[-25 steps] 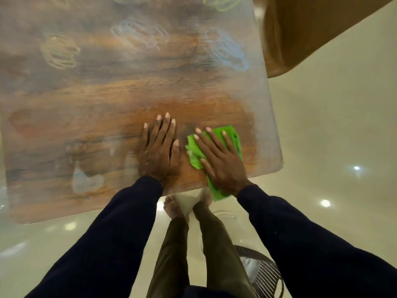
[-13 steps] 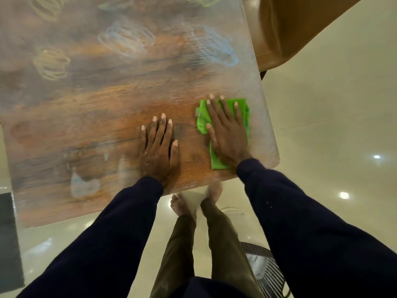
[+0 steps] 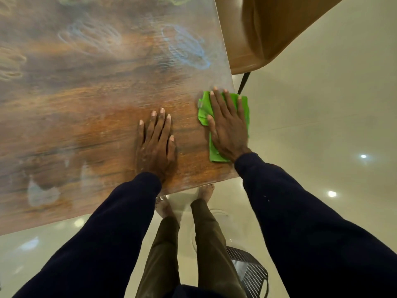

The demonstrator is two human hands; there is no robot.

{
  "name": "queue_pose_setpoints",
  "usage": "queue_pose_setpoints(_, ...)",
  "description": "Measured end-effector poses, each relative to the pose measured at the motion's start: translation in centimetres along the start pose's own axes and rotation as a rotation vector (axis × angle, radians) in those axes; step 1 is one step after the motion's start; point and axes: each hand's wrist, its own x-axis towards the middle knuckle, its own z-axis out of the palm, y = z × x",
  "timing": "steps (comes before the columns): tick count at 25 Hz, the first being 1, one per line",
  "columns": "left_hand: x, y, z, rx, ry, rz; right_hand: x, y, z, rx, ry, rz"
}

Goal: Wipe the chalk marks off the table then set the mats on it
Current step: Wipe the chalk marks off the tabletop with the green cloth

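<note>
A green cloth is pressed flat against the wooden table by the right hand; the fingers are kept straight and spread across the cloth, with nothing curled round it; the cloth is found at the table's right edge, close to the near right corner, and part of it is seen hanging past that edge. The left hand is laid palm down on the bare wood near the near edge, just beside the cloth but apart from it; its fingers are straight and close together, and nothing is held in it. Both arms are covered by dark sleeves.

Chalk marks are spread over the far half of the table: a blue scribble is seen near the right edge, beyond the cloth; a pale scribble is seen towards the middle; yellow loops are cut off by the left side of the view; green marks are cut off at the top. A whitish smear is left near the near edge, well to the left of the left hand; the wood around both hands is shown as darker and clearer of haze.

A tan chair is placed just beside the right edge, towards the far end. Bare feet and olive trousers are seen on the glossy pale floor below the near edge; a black slatted object is partly shown beside the right leg.
</note>
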Motion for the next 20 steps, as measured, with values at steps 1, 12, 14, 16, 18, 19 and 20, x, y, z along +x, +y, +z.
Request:
queue_pose_setpoints(1,0.0,-0.1,0.0,-0.004,0.003,-0.008,0.6,-0.7,0.3,0.002,0.005,-0.019)
queue_pose_setpoints(12,-0.1,0.2,-0.2,-0.026,0.020,-0.075,-4.5,4.0,-0.6,0.002,-0.149,-0.319)
queue_pose_setpoints(14,-0.1,0.1,-0.1,-0.010,0.037,-0.074,-0.3,3.1,-0.6,0.016,-0.084,-0.208)
queue_pose_setpoints(16,-0.3,0.0,-0.1,-0.008,0.053,-0.080,2.8,1.2,-0.3,-0.003,-0.029,-0.140)
queue_pose_setpoints(18,-0.4,-0.2,-0.1,-0.013,0.065,-0.103,3.2,-0.8,0.3,0.012,-0.028,-0.163)
queue_pose_setpoints(19,-0.4,-0.2,-0.1,-0.016,0.071,-0.112,2.2,-1.6,0.5,0.023,-0.044,-0.200)
queue_pose_setpoints(20,-0.5,-0.1,-0.1,-0.014,0.077,-0.113,0.3,-2.3,0.7,0.025,-0.078,-0.260)
